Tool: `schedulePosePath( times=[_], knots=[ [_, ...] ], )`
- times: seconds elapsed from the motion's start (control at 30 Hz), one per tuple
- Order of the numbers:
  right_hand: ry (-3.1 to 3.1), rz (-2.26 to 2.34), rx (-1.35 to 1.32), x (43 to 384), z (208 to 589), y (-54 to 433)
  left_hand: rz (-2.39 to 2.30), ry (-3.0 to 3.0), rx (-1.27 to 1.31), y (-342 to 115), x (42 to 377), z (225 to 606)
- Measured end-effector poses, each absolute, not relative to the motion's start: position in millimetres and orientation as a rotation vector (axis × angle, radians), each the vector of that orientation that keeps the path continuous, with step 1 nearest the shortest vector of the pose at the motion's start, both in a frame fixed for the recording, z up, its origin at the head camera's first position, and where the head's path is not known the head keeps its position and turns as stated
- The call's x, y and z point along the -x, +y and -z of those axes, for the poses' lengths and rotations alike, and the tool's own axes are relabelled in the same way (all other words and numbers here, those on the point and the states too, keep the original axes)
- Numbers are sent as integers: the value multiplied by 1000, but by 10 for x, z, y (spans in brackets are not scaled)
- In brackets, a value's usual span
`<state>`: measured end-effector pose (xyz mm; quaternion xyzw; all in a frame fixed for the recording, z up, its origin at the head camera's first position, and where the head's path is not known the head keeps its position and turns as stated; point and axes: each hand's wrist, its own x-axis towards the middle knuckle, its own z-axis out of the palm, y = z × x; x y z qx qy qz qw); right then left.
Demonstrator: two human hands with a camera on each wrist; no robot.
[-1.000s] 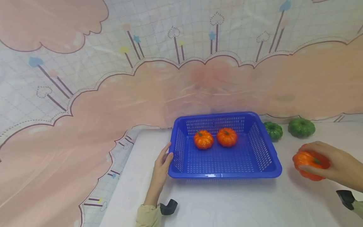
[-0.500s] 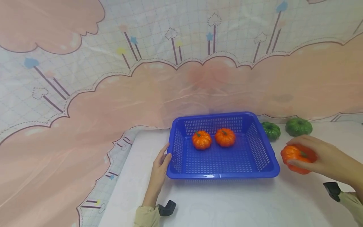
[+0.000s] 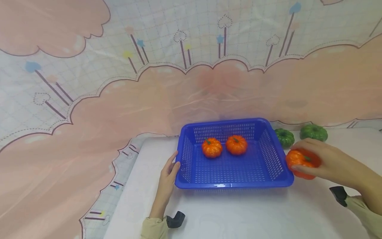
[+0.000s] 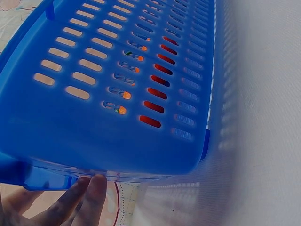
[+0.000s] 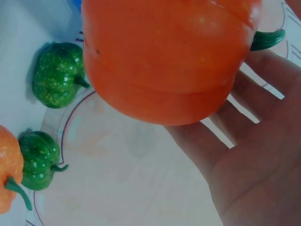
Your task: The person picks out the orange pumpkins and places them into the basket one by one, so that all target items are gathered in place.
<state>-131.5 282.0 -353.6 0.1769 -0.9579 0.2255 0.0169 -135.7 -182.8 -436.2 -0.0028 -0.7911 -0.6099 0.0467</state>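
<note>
In the head view, a blue plastic basket (image 3: 231,185) with perforated walls holds two small orange pumpkins, one on the left (image 3: 212,148) and one on the right (image 3: 236,145). My left hand (image 3: 167,176) rests against the basket's left side, fingers fairly straight at the rim. The left wrist view has its fingertips by the blue wall's edge. My right hand (image 3: 323,161) grips another orange pumpkin (image 3: 298,161) between thumb and fingers, right by the basket's right rim. In the right wrist view, this pumpkin (image 5: 164,61) has its green stem towards the palm.
Two green pumpkins, one nearer the basket (image 3: 285,138) and one further right (image 3: 314,132), stand on the white table (image 3: 238,212). Another orange pumpkin (image 5: 7,165) shows beside them in the right wrist view. A patterned cloth (image 3: 191,96) hangs behind.
My right hand has carried its orange pumpkin leftwards and slightly up in the head view, to the basket's right edge. My left hand stays at the basket's left side.
</note>
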Motion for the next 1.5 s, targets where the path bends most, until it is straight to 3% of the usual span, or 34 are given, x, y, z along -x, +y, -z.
schedulePosePath(
  times=[0.57,1.17,1.5],
  knots=[
    [-2936,-718,-700,1350,3404,2622,1894,-2405,-4,-1813,1335,4387],
    [-2677,-609,-1041,1549,3370,2307,1875,-2402,-3,-1838,1356,4364],
    [-2748,-636,-1039,1612,3425,2116,1899,-2394,-1,-1836,1368,4393]
  ],
)
